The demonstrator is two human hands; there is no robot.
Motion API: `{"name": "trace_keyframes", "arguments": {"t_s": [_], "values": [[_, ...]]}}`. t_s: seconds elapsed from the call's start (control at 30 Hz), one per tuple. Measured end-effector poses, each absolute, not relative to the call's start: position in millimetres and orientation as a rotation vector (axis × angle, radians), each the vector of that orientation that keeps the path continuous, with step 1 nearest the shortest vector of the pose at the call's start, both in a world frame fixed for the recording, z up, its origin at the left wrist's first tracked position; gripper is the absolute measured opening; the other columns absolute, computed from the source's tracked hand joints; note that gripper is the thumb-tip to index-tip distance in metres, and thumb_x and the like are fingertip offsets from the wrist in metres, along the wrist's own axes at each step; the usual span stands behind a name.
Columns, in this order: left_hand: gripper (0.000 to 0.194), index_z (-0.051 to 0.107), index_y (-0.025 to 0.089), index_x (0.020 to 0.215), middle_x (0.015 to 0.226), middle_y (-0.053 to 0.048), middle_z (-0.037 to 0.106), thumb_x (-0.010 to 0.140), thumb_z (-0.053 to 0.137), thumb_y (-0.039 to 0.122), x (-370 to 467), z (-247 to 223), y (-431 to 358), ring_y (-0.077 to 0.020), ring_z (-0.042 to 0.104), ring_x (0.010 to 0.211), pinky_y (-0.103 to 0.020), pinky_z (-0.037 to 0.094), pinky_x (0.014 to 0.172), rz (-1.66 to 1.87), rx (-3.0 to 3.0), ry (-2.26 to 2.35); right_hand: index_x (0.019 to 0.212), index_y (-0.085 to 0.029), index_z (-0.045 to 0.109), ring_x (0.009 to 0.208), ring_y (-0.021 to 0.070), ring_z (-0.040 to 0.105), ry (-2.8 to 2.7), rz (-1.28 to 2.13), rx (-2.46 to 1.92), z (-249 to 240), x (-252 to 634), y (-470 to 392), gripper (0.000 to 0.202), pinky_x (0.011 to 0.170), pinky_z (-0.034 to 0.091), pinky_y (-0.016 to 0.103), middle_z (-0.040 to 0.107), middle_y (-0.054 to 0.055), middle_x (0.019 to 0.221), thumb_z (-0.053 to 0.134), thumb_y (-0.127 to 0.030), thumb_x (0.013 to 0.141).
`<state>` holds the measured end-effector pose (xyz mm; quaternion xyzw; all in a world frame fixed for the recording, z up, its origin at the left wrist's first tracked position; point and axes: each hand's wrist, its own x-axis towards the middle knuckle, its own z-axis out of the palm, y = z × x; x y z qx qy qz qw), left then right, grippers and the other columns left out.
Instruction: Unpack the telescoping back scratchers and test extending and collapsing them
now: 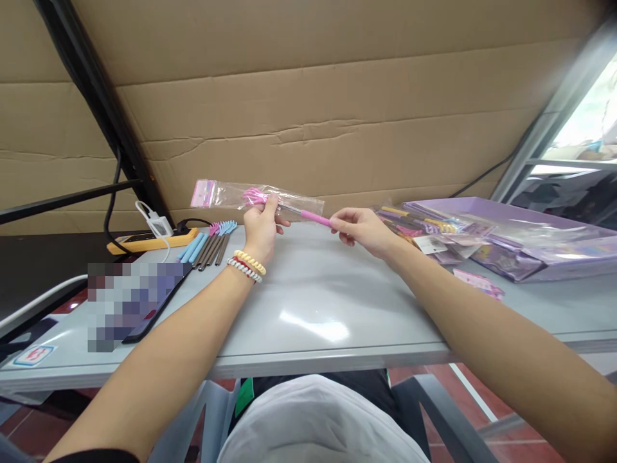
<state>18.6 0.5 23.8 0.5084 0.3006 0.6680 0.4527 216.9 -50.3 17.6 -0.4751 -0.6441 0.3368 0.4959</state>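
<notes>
A pink back scratcher point(315, 218) with a claw-shaped head and a metal rod is held slantwise above the table. My left hand point(261, 226) grips it near the head, together with a clear plastic bag point(226, 194) that has a pink header card on its left end. My right hand point(359, 228) pinches the far end of the pink handle. The claw head and rod show through the film or over it, and the handle end sticks out past the bag's right edge. Several more back scratchers point(208, 247), with blue or dark handles, lie left of my left hand.
A phone point(159, 302), partly blurred out, lies at the left beside a yellow power strip point(154, 241) with a white charger point(160, 223). On the right, several packaged scratchers point(424, 222) lie against a purple box point(559, 260). A pink card point(477, 281) lies in front. Cardboard point(313, 96) stands behind the table.
</notes>
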Motion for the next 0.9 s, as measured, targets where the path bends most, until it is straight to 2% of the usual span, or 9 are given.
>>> {"name": "trace_keyframes", "arguments": {"t_s": [0.13,0.23,0.33,0.43,0.53,0.6,0.7,0.8,0.9], "values": [[0.036,0.049,0.018,0.068,0.054,0.004,0.053,0.069,0.067,0.05,19.1,23.8,2.2,-0.01,0.055,0.04,-0.019,0.034,0.033,1.635,1.243,0.713,0.086,-0.014,0.062,0.05,0.0076,0.049,-1.861,0.683,-1.259,16.4,216.1,-52.8,0.026,0.046,0.036,0.02,0.06,0.001,0.066,0.064,-0.039,0.076],[0.033,0.047,0.019,0.069,0.052,0.005,0.051,0.074,0.061,0.049,15.2,25.8,7.2,-0.0113,0.055,0.039,-0.019,0.034,0.033,1.676,1.122,0.717,0.102,-0.015,0.057,0.055,0.0098,0.054,-1.958,0.631,-1.342,14.8,217.4,-51.7,0.028,0.053,0.041,0.022,0.063,0.002,0.07,0.058,-0.034,0.08],[0.024,0.046,0.019,0.072,0.051,0.006,0.049,0.08,0.052,0.042,7.7,28.2,14.3,-0.0114,0.055,0.038,-0.02,0.033,0.033,1.729,0.991,0.757,0.117,-0.016,0.048,0.058,0.0111,0.055,-2.02,0.579,-1.481,13.3,219.6,-50.4,0.036,0.057,0.042,0.024,0.066,0.004,0.075,0.052,-0.03,0.084],[0.014,0.046,0.019,0.077,0.052,0.007,0.049,0.08,0.05,0.032,0.6,29.0,21.0,-0.0096,0.054,0.037,-0.017,0.032,0.033,1.758,0.931,0.832,0.123,-0.016,0.046,0.066,0.0138,0.056,-2.065,0.451,-1.605,12.2,222.0,-48.4,0.038,0.061,0.042,0.025,0.067,0.005,0.081,0.047,-0.028,0.087],[0.008,0.047,0.018,0.078,0.054,0.006,0.053,0.078,0.048,0.027,-3.2,27.9,26.1,-0.0081,0.052,0.036,-0.016,0.031,0.033,1.76,0.97,0.884,0.114,-0.017,0.054,0.077,0.017,0.057,-2.052,0.271,-1.635,12.0,224.4,-45.6,0.032,0.066,0.041,0.026,0.066,0.009,0.092,0.048,-0.031,0.087],[0.005,0.049,0.018,0.078,0.058,0.004,0.056,0.078,0.046,0.023,-4.9,26.8,29.2,-0.0078,0.051,0.036,-0.017,0.03,0.032,1.765,1.027,0.91,0.105,-0.018,0.059,0.077,0.0177,0.057,-1.995,0.165,-1.644,12.9,226.1,-44.0,0.03,0.064,0.04,0.026,0.066,0.009,0.093,0.05,-0.038,0.085],[0.008,0.049,0.018,0.08,0.063,0.003,0.06,0.078,0.041,0.019,-11.0,26.0,36.1,-0.0088,0.052,0.037,-0.019,0.033,0.033,1.857,1.004,1.005,0.089,-0.019,0.062,0.068,0.0167,0.054,-1.822,0.015,-1.707,16.6,230.4,-43.5,0.036,0.057,0.036,0.025,0.065,0.006,0.08,0.058,-0.052,0.075],[0.012,0.048,0.019,0.082,0.066,0.002,0.062,0.078,0.037,0.018,-24.0,26.1,45.7,-0.0086,0.05,0.037,-0.02,0.034,0.034,1.961,0.883,1.098,0.068,-0.018,0.059,0.058,0.0147,0.048,-1.606,-0.097,-1.796,21.7,239.5,-44.6,0.036,0.051,0.03,0.025,0.058,0.004,0.063,0.066,-0.053,0.065],[0.01,0.048,0.019,0.081,0.065,0.003,0.062,0.076,0.04,0.018,-38.5,26.2,53.5,-0.0068,0.046,0.036,-0.019,0.032,0.034,1.91,0.805,1.117,0.056,-0.019,0.049,0.054,0.0138,0.043,-1.437,-0.141,-1.78,26.3,251.9,-44.6,0.038,0.049,0.027,0.026,0.048,0.002,0.052,0.061,-0.052,0.07]]}}
